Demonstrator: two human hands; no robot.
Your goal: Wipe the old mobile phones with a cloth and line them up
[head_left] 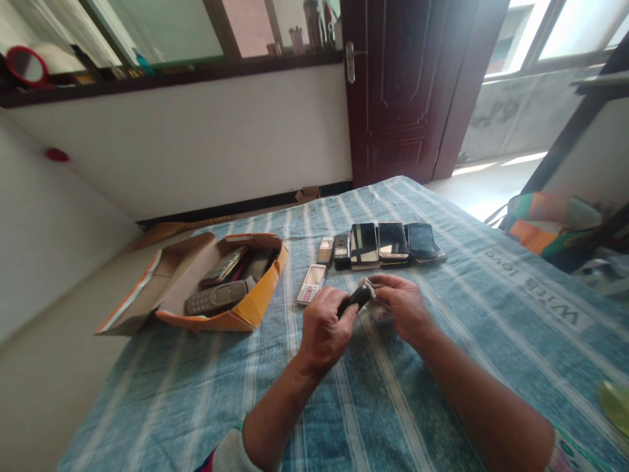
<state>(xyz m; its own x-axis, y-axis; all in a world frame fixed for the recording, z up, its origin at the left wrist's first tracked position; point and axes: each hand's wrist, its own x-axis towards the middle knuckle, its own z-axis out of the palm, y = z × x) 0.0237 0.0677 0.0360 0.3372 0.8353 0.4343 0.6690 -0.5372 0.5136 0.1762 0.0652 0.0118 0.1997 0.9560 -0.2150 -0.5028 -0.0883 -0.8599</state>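
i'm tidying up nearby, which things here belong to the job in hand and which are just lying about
Seem part of the job:
dark phone, in the left hand
pale cloth, in the right hand
phones lined up on the striped cover
open orange box holding more phones

Apparently just lying about:
red-rimmed mirror on the sill
multicoloured item, right side
yellow-green item, right edge

1. Left on the bed (472, 288): an open box (265, 298), several phones inside, a bar phone (216, 298) nearest its front.
2. Right of the box, in a row: two keypad phones (341, 251), then three touchscreen phones (364, 244).
3. Before the row's left end: a small handset (312, 283).
4. Before the row: a held phone (358, 297) between left hand (324, 328) and right hand (405, 308).
5. Behind the bed: a door (405, 98), a windowsill (196, 78) to its left.
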